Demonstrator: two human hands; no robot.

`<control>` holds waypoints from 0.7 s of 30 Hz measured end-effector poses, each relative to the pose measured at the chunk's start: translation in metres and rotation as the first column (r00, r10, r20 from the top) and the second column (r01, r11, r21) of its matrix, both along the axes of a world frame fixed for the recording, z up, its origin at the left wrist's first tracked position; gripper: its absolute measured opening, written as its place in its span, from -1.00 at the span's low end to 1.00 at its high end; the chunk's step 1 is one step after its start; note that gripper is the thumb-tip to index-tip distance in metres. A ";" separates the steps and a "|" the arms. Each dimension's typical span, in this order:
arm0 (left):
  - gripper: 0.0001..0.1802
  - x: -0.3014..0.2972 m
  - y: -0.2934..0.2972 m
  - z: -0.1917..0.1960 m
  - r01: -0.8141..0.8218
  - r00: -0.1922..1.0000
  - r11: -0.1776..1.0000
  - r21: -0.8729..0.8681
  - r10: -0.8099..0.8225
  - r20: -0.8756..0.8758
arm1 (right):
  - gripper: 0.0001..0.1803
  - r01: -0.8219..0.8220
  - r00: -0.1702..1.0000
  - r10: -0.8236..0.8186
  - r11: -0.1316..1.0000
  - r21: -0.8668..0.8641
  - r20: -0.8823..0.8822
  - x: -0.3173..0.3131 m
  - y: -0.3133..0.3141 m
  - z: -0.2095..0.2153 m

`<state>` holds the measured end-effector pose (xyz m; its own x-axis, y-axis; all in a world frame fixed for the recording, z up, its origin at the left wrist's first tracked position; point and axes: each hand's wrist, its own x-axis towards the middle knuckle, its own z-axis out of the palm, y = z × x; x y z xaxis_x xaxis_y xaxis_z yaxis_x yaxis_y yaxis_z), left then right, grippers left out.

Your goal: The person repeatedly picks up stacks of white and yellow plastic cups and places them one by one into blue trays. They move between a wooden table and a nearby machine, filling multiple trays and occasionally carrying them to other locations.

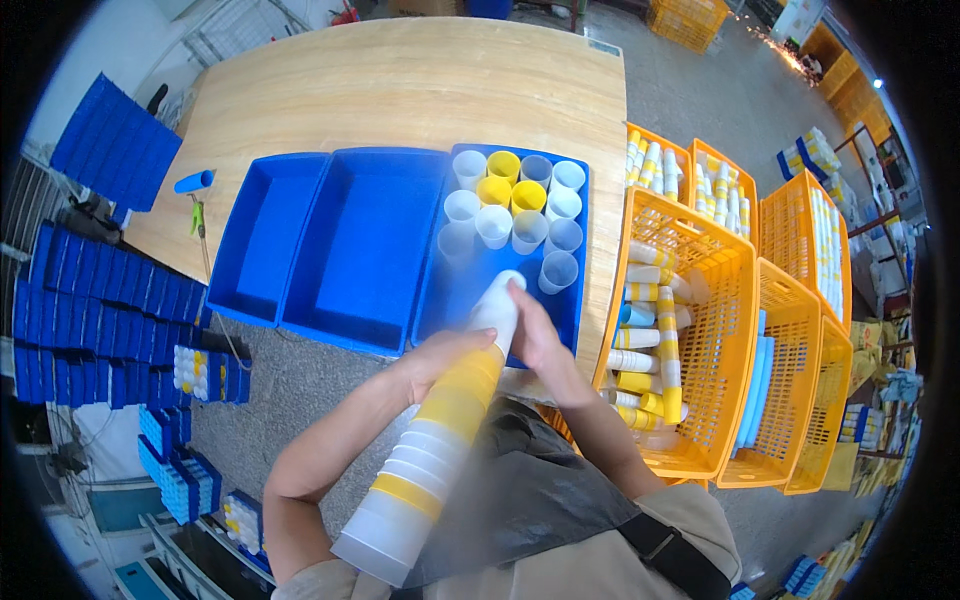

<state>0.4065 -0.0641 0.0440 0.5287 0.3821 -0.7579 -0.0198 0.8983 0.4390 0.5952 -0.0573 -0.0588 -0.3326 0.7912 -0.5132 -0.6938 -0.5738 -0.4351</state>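
Note:
A long stack of nested white and yellow plastic cups (440, 425) slants from near my left upper arm up toward the tray. My left hand (455, 358) is wrapped round the stack where the yellow cups meet the white end ones. My right hand (534, 328) grips its upper end, with fingers against the white cups. Just beyond both hands lies a blue tray (452, 300), in which several separate cups stand upright in rows. Most of them are translucent white, such as the cup (559, 270) nearest my right hand; a few are yellow (528, 197).
Two more blue trays (365, 240) sit to the left on the wooden table (400, 85). Orange crates (735, 370) stand along its right side, the nearest holding cup stacks. Blue trays (100, 300) are piled at the left. A blue cup (194, 181) lies by the table's left edge.

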 end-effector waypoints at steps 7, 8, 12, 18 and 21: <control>-0.52 -0.031 -0.013 -0.002 -0.228 0.949 0.960 -0.165 0.257 0.183 | -0.31 -0.064 0.977 0.053 0.997 -0.045 -0.207 -0.028 -0.006 0.015; -0.47 -0.037 -0.014 -0.003 -0.218 0.955 0.964 -0.150 0.243 0.172 | -0.32 -0.120 0.985 0.119 0.993 -0.003 -0.122 -0.032 -0.001 0.014; -0.43 -0.060 -0.025 -0.006 -0.232 0.919 0.948 -0.219 0.287 0.269 | -0.21 -0.003 0.992 0.007 0.999 0.032 -0.129 -0.045 0.005 0.004; -0.54 -0.073 -0.054 -0.014 -0.346 0.916 0.924 -0.161 0.370 0.153 | -0.39 -0.257 0.966 0.258 0.962 0.091 0.003 -0.065 -0.017 0.000; -0.51 -0.075 -0.053 -0.018 -0.311 0.914 0.944 -0.108 0.329 0.239 | -0.38 -0.325 0.946 0.325 0.945 0.027 0.003 -0.081 -0.003 0.005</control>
<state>0.3313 -0.1166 0.0264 0.5622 0.5162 -0.6461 -0.4125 0.8522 0.3219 0.5144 -0.0608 -0.0539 -0.5749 0.6535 -0.4924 -0.4720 -0.7564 -0.4529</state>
